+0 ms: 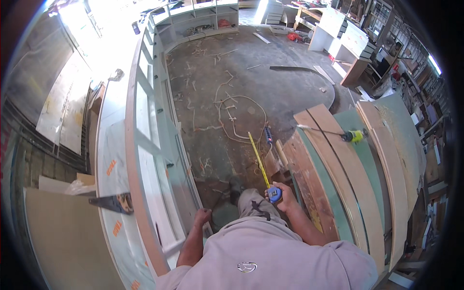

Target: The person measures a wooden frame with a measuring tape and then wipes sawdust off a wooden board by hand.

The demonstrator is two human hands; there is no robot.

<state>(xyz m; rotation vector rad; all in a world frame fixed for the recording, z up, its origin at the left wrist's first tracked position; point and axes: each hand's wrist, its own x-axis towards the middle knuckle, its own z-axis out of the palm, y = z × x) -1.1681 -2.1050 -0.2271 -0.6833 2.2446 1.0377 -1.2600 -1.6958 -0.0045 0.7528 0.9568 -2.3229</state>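
Observation:
My right hand grips a blue tape measure in front of my thigh. Its yellow blade is drawn out and runs forward over the floor. My left hand is closed in a fist beside the long white frame cabinet on my left; nothing shows in it. A handsaw lies across the cabinet's pale outer panel. To my right, a yellow-green tool with a long rod rests on stacked curved boards.
Ahead, a loose cord loops over the concrete floor among wood scraps. A curved dark strip lies farther out. White shelving curves round the far end. White drawer units stand at the far right. A brown sheet leans at left.

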